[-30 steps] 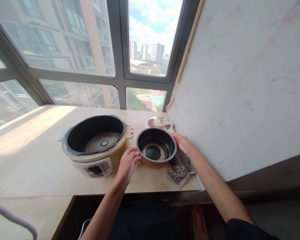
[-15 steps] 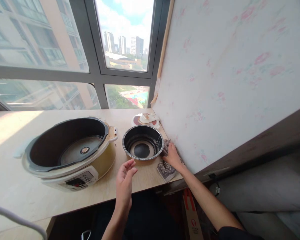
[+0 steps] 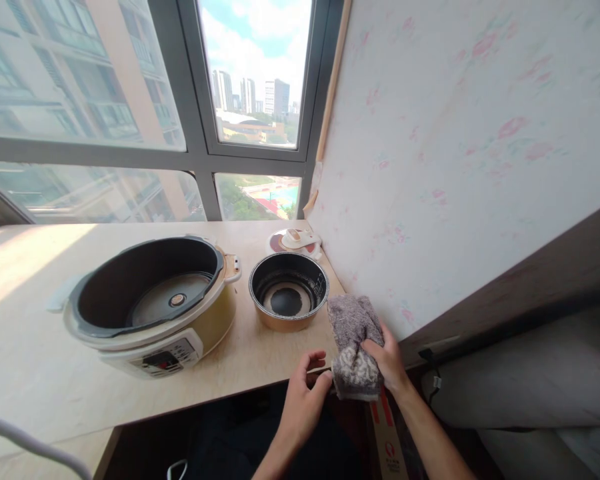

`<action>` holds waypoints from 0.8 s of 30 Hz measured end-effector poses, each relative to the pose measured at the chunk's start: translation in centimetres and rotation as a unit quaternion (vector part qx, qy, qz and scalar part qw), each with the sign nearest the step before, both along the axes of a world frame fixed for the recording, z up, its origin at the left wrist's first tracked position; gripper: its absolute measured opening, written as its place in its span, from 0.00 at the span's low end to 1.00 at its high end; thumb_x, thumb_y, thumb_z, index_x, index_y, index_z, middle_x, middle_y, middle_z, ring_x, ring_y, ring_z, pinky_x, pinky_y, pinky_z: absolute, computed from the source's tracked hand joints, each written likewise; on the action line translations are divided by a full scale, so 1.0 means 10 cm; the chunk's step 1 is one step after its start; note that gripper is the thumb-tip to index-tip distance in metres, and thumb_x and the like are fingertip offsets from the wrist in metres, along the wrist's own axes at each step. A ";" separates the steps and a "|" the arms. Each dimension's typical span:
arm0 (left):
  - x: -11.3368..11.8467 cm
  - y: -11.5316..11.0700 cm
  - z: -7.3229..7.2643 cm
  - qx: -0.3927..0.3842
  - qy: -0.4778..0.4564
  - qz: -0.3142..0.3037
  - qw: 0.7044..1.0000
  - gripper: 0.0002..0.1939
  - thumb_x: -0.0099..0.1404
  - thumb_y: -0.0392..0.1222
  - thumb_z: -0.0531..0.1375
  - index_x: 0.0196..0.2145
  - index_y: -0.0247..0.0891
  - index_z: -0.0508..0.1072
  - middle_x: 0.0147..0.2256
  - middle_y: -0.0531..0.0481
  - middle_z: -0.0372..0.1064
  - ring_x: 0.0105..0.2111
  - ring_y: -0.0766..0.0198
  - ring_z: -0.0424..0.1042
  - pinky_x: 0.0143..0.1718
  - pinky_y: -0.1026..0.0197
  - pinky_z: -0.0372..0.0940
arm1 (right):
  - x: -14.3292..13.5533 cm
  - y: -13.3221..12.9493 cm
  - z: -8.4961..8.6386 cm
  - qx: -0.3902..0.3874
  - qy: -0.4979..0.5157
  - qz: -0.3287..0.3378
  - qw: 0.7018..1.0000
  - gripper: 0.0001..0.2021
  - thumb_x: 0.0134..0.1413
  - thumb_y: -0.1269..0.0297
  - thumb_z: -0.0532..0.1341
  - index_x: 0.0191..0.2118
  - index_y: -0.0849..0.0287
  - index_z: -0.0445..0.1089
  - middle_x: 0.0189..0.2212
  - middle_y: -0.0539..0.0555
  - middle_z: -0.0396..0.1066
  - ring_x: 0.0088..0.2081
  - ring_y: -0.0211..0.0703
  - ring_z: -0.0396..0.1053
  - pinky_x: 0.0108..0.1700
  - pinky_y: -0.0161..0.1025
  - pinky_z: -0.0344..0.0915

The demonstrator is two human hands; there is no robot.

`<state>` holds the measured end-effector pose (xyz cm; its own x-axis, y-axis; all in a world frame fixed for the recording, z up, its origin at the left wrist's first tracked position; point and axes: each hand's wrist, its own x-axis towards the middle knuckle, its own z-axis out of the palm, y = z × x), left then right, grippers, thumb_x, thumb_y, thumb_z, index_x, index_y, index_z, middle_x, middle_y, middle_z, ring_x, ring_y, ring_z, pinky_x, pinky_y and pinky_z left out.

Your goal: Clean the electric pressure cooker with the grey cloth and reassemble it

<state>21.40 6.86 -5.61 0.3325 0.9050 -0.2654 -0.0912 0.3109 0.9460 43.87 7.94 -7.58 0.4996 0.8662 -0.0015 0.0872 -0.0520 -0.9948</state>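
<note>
A grey-brown patterned towel [image 3: 356, 333] hangs from my right hand [image 3: 387, 360], gripped with the thumb on top, at the counter's front right edge. Just left of the towel is my left hand [image 3: 305, 393], its fingers curved and apart, holding nothing; the thumb tip is close to the cloth, and I cannot tell whether it touches. Behind my hands stands a round inner pot [image 3: 275, 321], black inside and copper-coloured outside, with a pale ring on its bottom. To its left is a cream and gold electric cooker body [image 3: 215, 327], open at the top.
A white and brown lid [image 3: 305, 241] lies behind the pot, by the window. The flowered wall [image 3: 430, 167] bounds the counter [image 3: 220, 380] on the right. A grey cable [image 3: 35, 443] crosses the lower left; a paper bag [image 3: 390, 443] stands below the counter.
My right hand has lifted the towel off the counter and drawn it toward me. My left hand has moved right and down, from before the pot to beside the towel.
</note>
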 end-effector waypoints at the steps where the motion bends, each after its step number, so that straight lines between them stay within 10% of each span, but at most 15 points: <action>1: 0.03 -0.02 0.02 0.006 -0.006 -0.015 1.000 0.29 0.62 0.49 0.63 0.57 0.32 0.68 0.59 0.31 0.67 0.57 0.45 0.68 0.55 0.48 0.65 | -0.04 -0.06 0.03 0.013 0.033 0.003 0.999 0.29 0.40 0.61 0.70 0.52 0.60 0.73 0.45 0.58 0.79 0.46 0.57 0.76 0.48 0.46 0.72; 7: 0.15 -0.09 0.28 0.044 -0.063 -0.078 0.994 0.39 0.63 0.48 0.65 0.67 0.33 0.59 0.65 0.35 0.62 0.64 0.47 0.63 0.64 0.49 0.57 | -0.29 -0.29 0.12 0.050 0.081 0.099 0.990 0.32 0.46 0.58 0.72 0.58 0.58 0.70 0.50 0.60 0.77 0.50 0.59 0.76 0.52 0.51 0.73; 12: 0.13 -0.12 0.43 0.041 -0.108 -0.063 0.991 0.41 0.59 0.53 0.69 0.65 0.34 0.64 0.61 0.37 0.67 0.61 0.43 0.66 0.64 0.48 0.59 | -0.44 -0.40 0.22 0.108 0.010 0.211 0.971 0.38 0.55 0.52 0.68 0.69 0.49 0.60 0.71 0.56 0.55 0.70 0.60 0.54 0.70 0.57 0.51; 19: 0.02 -0.09 0.41 -0.072 -0.221 -0.006 0.973 0.42 0.52 0.53 0.74 0.59 0.31 0.69 0.57 0.33 0.71 0.58 0.40 0.69 0.61 0.46 0.63 | -0.65 -0.43 0.65 0.156 0.048 0.356 0.920 0.32 0.65 0.58 0.61 0.72 0.42 0.54 0.74 0.50 0.44 0.74 0.51 0.41 0.72 0.56 0.46; 24: -0.05 -0.07 0.51 -0.138 -0.255 0.083 0.953 0.39 0.48 0.48 0.74 0.56 0.30 0.72 0.49 0.34 0.76 0.51 0.40 0.74 0.55 0.45 0.67 | -0.75 -0.33 0.79 0.200 0.049 0.328 0.922 0.32 0.63 0.58 0.63 0.70 0.40 0.56 0.73 0.49 0.47 0.74 0.53 0.42 0.72 0.60 0.44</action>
